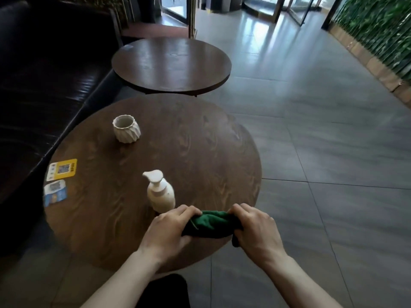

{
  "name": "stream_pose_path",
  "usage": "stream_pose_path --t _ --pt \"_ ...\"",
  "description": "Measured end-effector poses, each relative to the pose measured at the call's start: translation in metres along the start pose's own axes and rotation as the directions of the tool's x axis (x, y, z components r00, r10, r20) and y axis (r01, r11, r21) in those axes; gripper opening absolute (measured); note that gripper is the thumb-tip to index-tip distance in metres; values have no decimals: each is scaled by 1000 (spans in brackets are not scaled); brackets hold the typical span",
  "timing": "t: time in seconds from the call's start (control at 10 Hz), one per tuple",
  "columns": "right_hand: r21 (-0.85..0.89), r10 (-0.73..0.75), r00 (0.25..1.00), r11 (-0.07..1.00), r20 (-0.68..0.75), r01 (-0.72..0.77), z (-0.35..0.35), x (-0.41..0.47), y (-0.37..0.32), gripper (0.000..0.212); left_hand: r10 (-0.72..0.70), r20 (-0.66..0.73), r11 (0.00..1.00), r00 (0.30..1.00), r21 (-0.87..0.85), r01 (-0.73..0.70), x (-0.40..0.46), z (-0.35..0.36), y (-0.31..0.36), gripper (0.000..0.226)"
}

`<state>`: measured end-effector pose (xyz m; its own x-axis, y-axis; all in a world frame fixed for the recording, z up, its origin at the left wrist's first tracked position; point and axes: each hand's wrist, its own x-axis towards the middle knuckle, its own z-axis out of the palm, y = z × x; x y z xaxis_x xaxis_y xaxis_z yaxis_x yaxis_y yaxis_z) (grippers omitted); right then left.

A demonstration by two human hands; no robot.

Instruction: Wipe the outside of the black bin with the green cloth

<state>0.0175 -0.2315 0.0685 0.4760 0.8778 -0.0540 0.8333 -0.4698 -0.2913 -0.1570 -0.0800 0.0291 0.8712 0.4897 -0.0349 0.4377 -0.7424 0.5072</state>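
Left hand (171,227) and right hand (255,230) each clamped on one end of bunched green cloth (211,223), held betw. them above near edge of round desk (200,152). Pump bottle (160,192) stands just beyond left hand. White cup (126,128) further back. Two cards (58,181) at desk's left edge.

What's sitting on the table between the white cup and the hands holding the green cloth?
In the head view, a white pump bottle stands between the cup and the cloth, just beyond the left hand. The rest is bare table.
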Motion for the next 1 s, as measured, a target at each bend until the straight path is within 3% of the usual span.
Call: stream_pose_path --t 0.4,0.5,0.6,0.7,0.8,1.0 --pt "4 -31 995 1000 -97 31 30 132 73 31 -116 -126 987 985 94 129 142 28 -10 59" --pt "-1 -38 998 999 56 38 58 132 82 51 -168 2 963 986 213 163 143 49 -21 70" --pt "-47 -50 952 997 303 67 87 116 93 79 -199 145 945 969 290 151 130 69 -30 91" --pt "-74 -66 916 992 395 103 102 102 101 86 -206 211 950 955 277 144 118 75 -33 102" --pt "-83 -55 916 992 397 95 104 98 100 83 -212 284 956 935 257 139 109 73 -34 106" --pt "-86 -43 917 993 395 83 87 93 84 77 -186 289 966 939 228 121 103 50 -19 90"
